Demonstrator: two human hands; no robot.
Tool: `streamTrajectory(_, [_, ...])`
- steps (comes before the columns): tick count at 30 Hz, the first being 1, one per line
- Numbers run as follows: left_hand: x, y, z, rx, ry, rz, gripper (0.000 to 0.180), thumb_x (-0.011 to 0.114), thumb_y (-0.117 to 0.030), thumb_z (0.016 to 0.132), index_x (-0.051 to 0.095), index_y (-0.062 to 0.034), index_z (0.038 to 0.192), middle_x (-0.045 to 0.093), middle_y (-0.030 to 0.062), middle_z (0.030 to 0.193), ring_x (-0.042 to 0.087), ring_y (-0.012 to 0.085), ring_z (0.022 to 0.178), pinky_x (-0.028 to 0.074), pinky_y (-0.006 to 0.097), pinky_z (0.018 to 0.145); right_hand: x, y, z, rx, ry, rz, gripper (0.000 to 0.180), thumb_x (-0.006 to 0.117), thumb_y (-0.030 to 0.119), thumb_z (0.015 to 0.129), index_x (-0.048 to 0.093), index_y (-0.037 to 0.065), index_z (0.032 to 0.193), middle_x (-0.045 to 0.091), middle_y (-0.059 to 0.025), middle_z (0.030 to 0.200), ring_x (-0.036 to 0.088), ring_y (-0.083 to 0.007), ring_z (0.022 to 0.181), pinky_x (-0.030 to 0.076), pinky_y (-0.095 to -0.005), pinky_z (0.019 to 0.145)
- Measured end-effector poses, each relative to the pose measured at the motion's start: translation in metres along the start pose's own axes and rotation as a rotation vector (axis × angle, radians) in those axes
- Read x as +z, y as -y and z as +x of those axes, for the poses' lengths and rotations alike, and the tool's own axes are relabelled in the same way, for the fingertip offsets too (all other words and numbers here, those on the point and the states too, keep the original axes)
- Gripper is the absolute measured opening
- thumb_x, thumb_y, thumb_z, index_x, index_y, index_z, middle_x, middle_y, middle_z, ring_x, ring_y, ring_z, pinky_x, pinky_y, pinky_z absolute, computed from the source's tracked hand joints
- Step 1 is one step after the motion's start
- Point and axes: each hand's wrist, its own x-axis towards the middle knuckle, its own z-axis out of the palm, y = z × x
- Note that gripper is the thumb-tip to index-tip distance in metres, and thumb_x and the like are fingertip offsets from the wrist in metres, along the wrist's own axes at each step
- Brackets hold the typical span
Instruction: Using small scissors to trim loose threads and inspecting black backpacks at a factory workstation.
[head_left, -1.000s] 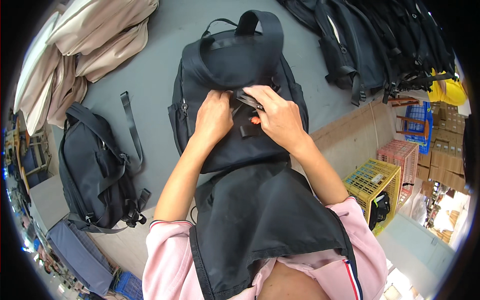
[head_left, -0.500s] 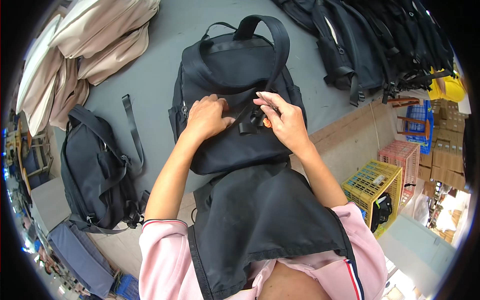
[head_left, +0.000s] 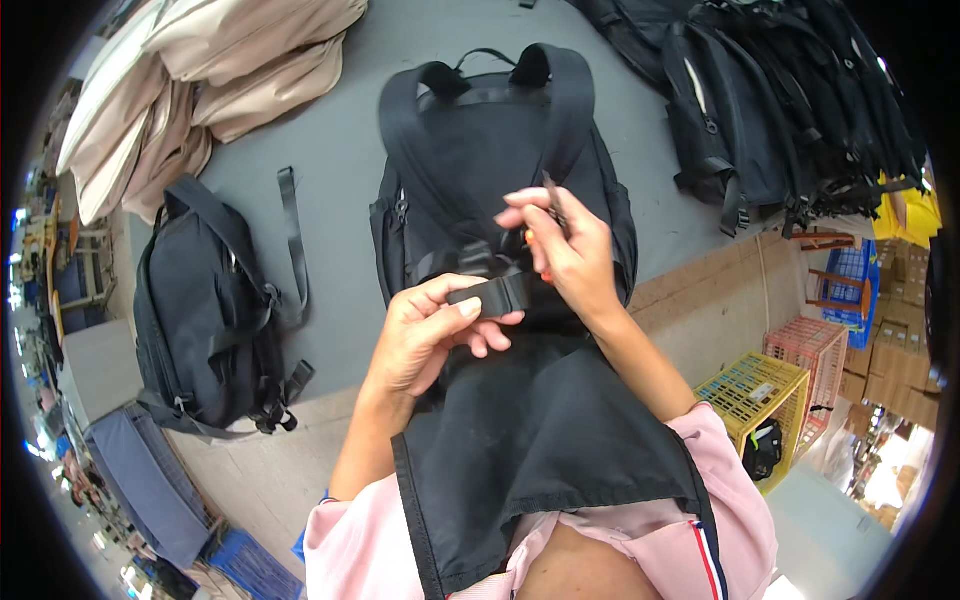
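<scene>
A black backpack [head_left: 490,130] lies on the grey table with its shoulder straps facing up and its top pointing away from me. Over its near end, my left hand [head_left: 425,335] pinches the folded end of a black webbing strap [head_left: 483,297] between thumb and fingers. My right hand [head_left: 570,250] is just right of that strap, above the pack. Its fingers are closed around small scissors [head_left: 556,205], whose dark tip points up and away; bits of orange show below between the fingers. Most of the scissors is hidden in the hand.
Another black backpack [head_left: 215,310] lies at the table's left edge beside a loose strap [head_left: 292,240]. Beige bags [head_left: 250,60] are piled at the far left, black backpacks [head_left: 740,120] at the far right. Yellow crate [head_left: 755,400] and pink crate [head_left: 808,350] stand right of the table.
My left hand has come off the backpack's surface, turned palm up and drawn nearer with the strap end. The shoulder straps now lie flatter and apart. My right hand still holds the scissors.
</scene>
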Motion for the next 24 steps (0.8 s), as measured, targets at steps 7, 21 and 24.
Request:
streamTrajectory(7, [-0.007, 0.026, 0.007, -0.010, -0.108, -0.119, 0.021, 0.060, -0.015, 0.091, 0.059, 0.0020, 0.103, 0.066, 0.0140, 0.094, 0.069, 0.0200, 0.079, 0.055, 0.025, 0.067, -0.013, -0.002, -0.031, -0.161, 0.042, -0.427, 0.025, 0.066, 0.003, 0.082, 0.058, 0.000, 0.105, 0.056, -0.0046, 0.087, 0.052, -0.0101, 0.070, 0.045, -0.0240, 0.068])
streamTrajectory(21, [0.004, 0.033, 0.014, -0.024, -0.143, -0.094, 0.024, 0.060, -0.014, 0.090, 0.060, 0.0036, 0.106, 0.066, 0.0127, 0.090, 0.065, 0.0161, 0.074, 0.055, 0.027, 0.066, -0.031, -0.001, -0.074, -0.559, -0.039, -0.878, 0.032, 0.077, 0.010, 0.065, 0.065, 0.009, 0.094, 0.057, -0.0035, 0.076, 0.055, -0.0199, 0.057, 0.043, -0.0310, 0.052])
streamTrajectory(24, [0.006, 0.033, 0.016, -0.031, -0.163, -0.090, 0.023, 0.060, -0.015, 0.090, 0.060, 0.0022, 0.106, 0.066, 0.0109, 0.090, 0.064, 0.0148, 0.075, 0.054, 0.027, 0.067, -0.030, 0.000, -0.080, -0.532, -0.127, -0.840, 0.033, 0.077, 0.011, 0.064, 0.065, 0.009, 0.095, 0.057, -0.0030, 0.078, 0.054, -0.0188, 0.058, 0.043, -0.0301, 0.052])
